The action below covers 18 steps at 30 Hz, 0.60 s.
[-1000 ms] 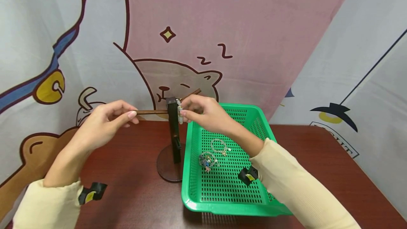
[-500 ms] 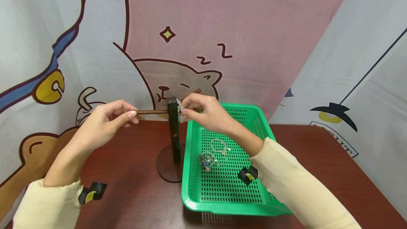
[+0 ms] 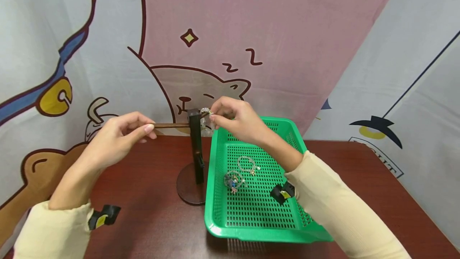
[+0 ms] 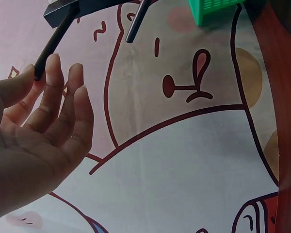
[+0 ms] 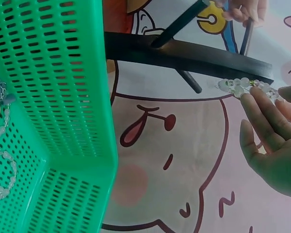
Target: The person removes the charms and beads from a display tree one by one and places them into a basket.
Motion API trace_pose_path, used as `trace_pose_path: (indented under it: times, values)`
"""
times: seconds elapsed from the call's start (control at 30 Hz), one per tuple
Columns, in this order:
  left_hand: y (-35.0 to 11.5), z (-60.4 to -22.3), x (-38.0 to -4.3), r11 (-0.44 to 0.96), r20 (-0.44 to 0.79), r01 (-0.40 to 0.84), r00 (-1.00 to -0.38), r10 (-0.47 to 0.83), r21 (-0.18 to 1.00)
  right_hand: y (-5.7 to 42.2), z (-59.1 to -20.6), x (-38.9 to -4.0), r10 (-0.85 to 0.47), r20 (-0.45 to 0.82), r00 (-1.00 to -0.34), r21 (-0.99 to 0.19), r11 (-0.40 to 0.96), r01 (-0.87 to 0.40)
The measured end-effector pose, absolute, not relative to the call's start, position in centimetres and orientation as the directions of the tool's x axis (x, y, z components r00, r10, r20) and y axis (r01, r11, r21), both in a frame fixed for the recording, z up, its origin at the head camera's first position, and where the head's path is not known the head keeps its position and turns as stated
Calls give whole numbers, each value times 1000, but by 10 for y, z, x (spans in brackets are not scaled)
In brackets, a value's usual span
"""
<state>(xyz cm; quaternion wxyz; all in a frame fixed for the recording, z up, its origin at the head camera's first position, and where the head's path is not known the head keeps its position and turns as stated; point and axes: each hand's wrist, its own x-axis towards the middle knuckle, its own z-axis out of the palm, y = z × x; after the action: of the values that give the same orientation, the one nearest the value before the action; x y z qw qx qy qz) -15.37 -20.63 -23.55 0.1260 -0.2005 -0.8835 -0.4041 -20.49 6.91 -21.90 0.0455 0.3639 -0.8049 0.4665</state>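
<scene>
A dark wooden stand has an upright post on a round base, with rods sticking out of it. With thumb and fingertips, my left hand pinches the outer end of the left-hand rod. On the other side of the post, my right hand pinches a clear beaded bracelet between thumb and fingers. This bracelet lies right beside the top end of the post in the right wrist view, at the upper rod on that side. My fingers hide part of it.
A green perforated plastic basket stands right of the stand on the reddish-brown table. Inside lie a clear beaded bracelet and a bracelet cluster with blue charms. A cartoon-printed cloth hangs close behind.
My right hand has moved up and slightly right, drawing the bracelet a little away from the post. My left hand keeps its pinch on the rod.
</scene>
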Motion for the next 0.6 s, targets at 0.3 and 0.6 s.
trace_pose_path:
  times: [0.3, 0.6]
  values:
    - [-207, -236, -154, 586, 386, 461, -886, 258, 666, 83, -209, -208, -513, 434, -740, -719, 297, -628]
    - [-207, -237, -154, 587, 391, 465, -883, 258, 663, 101, -203, -211, -485, 438, -757, -715, 323, -620]
